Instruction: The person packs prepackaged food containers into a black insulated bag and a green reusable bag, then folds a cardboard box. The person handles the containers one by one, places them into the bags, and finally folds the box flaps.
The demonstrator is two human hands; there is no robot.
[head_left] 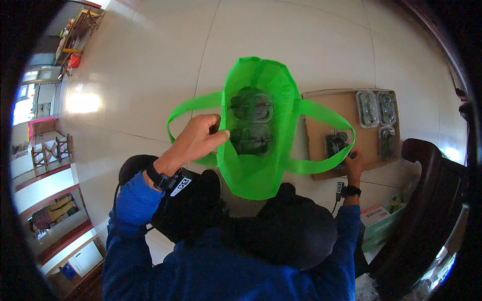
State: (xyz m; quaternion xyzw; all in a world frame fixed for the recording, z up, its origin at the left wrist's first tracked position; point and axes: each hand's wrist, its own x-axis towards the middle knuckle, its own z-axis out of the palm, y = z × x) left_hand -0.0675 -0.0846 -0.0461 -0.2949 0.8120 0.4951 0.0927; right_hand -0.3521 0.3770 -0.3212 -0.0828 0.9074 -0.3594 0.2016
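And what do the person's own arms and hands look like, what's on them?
Both arms wear long blue sleeves. The left hand and right hand are ungloved; each wrist has a black wristband with a black-and-white marked tag. A thin dark cable runs from the right one.

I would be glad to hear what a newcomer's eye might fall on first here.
Probably the bright green bag standing open at the centre, with dark-looking clear containers inside and the left hand at its left rim. Next, perhaps, the brown cardboard on the floor to its right, bearing four similar packs, the right hand close to the leftmost.
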